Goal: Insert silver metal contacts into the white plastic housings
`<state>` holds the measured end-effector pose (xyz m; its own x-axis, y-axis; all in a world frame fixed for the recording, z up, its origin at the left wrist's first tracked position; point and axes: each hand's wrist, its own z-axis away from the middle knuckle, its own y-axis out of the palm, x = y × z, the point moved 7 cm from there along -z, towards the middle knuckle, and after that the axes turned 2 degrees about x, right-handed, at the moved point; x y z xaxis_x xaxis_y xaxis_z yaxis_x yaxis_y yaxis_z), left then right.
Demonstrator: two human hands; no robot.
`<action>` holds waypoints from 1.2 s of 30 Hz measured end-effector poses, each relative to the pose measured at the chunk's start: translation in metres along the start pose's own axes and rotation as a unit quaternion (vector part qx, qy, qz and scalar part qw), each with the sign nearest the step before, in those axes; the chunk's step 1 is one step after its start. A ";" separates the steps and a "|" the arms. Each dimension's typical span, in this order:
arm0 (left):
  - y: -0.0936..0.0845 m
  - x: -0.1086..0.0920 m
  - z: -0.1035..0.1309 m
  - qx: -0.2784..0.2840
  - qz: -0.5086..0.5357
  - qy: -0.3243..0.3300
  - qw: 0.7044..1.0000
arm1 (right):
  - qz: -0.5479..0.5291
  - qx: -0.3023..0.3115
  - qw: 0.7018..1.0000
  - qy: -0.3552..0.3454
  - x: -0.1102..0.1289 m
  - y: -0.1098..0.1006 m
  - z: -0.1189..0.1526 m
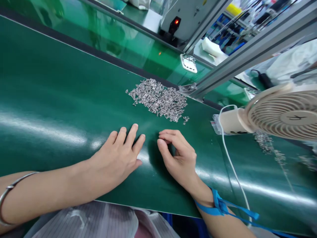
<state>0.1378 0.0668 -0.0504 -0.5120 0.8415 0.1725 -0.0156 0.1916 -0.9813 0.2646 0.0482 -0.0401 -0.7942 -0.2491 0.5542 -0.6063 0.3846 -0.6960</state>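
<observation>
Silvery pieces (159, 99) are heaped nearby, presumably for easy reach, with left hand (119, 157) spread, right hand (182, 158) curled (any pinch cannot be told).

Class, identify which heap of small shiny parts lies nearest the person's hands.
The large heap on the green table, just beyond the left hand and right hand; the blurred clusters lie off to the right, past the white cable.

green worktop (61, 89), glossy, streaked with reflected light (42, 129) | grey metal beam (247, 53), slanting | red lamp (176, 21) glowing beyond
</observation>
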 end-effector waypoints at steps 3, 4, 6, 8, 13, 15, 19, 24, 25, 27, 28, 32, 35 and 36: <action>0.000 0.000 0.000 -0.001 0.002 0.003 1.000 | 0.084 -0.045 0.995 0.009 -0.012 -0.009 0.000; 0.001 0.000 0.000 0.000 0.003 0.003 1.000 | 0.120 -0.063 0.991 0.016 -0.019 -0.014 0.000; 0.000 0.000 0.000 0.001 0.008 0.003 1.000 | 0.185 -0.092 0.978 0.035 -0.037 -0.021 -0.002; -0.001 0.000 -0.001 -0.001 0.012 0.005 1.000 | 0.214 -0.083 0.972 0.047 -0.055 -0.023 -0.005; -0.001 -0.001 -0.001 -0.004 0.014 0.007 1.000 | 0.179 -0.031 0.983 0.032 -0.069 -0.017 -0.013; -0.001 0.000 -0.001 -0.007 0.015 0.002 1.000 | 0.172 -0.039 0.984 0.025 -0.065 -0.017 -0.014; -0.001 0.000 -0.002 -0.007 0.014 -0.001 1.000 | 0.146 -0.053 0.988 0.025 -0.057 -0.018 -0.015; -0.002 0.000 -0.001 -0.010 0.009 0.000 1.000 | 0.163 -0.033 0.986 -0.010 -0.050 -0.014 -0.015; -0.002 0.000 -0.001 -0.008 0.010 -0.001 1.000 | 0.171 -0.033 0.984 -0.021 -0.049 -0.014 -0.015; -0.001 0.000 0.000 -0.003 0.012 -0.003 1.000 | 0.181 -0.038 0.982 -0.040 -0.047 -0.013 -0.015; -0.001 0.000 0.000 -0.001 0.012 -0.002 1.000 | 0.182 -0.041 0.981 -0.047 -0.046 -0.013 -0.015; 0.000 0.000 0.000 0.000 0.012 -0.001 1.000 | 0.176 -0.050 0.981 -0.058 -0.034 -0.011 -0.011; 0.000 0.000 0.000 -0.004 0.015 -0.008 1.000 | 0.144 -0.015 0.987 -0.067 -0.014 -0.002 -0.006; 0.000 0.000 -0.001 -0.008 0.014 -0.008 1.000 | 0.129 0.006 0.989 -0.074 -0.007 0.002 -0.004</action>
<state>0.1381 0.0673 -0.0498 -0.5265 0.8380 0.1431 0.0120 0.1755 -0.9844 0.2691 0.0541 -0.0436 -0.9191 -0.2711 0.2861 -0.3829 0.4420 -0.8112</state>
